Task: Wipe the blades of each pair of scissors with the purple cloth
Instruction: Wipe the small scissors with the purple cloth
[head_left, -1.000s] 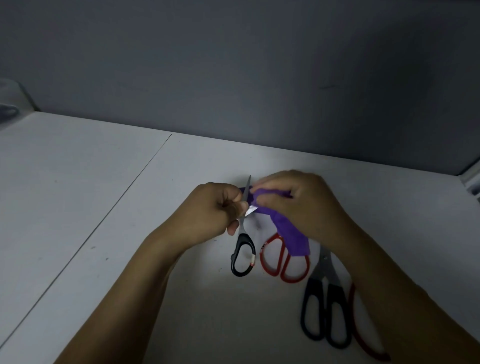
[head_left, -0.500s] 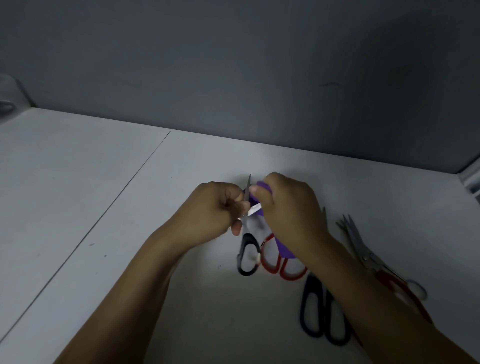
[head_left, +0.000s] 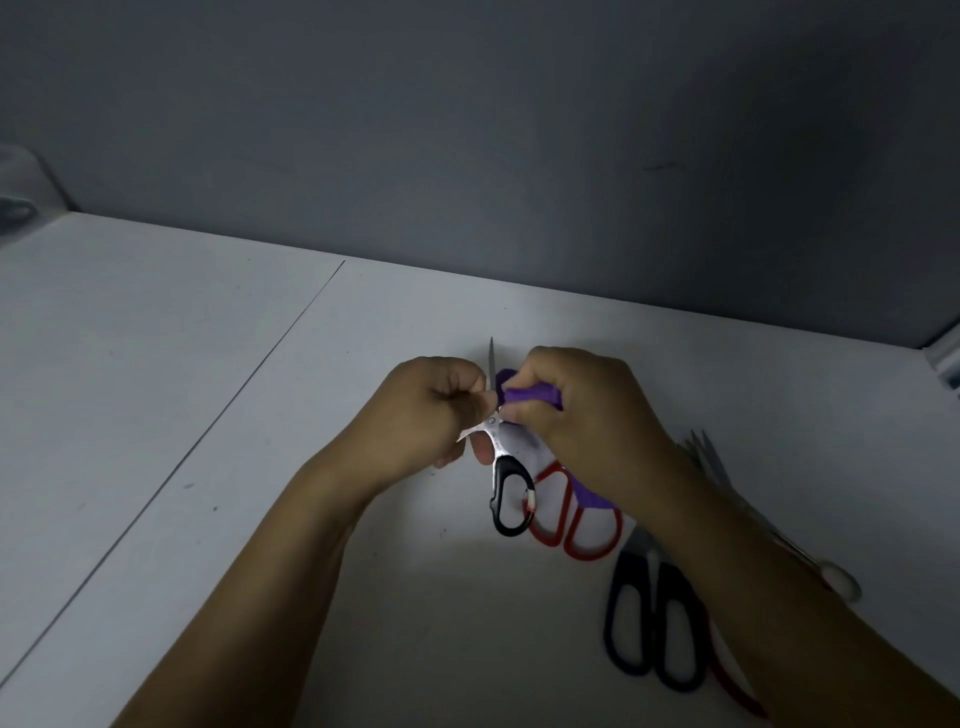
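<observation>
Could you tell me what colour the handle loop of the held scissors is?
Black plastic handle loop, best seen in the head view.

right grip (head_left: 587, 415) | curled tighter round purple cloth (head_left: 530, 396) | black-handled scissors (head_left: 503, 470) tilted rightward

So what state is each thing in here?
left hand: grips the small scissors
right hand: pinches the purple cloth
small scissors: held, blades apart
purple cloth: bunched against one blade
red-handled scissors: lying on the table, blades hidden
dark-handled scissors: lying flat, shut
</observation>
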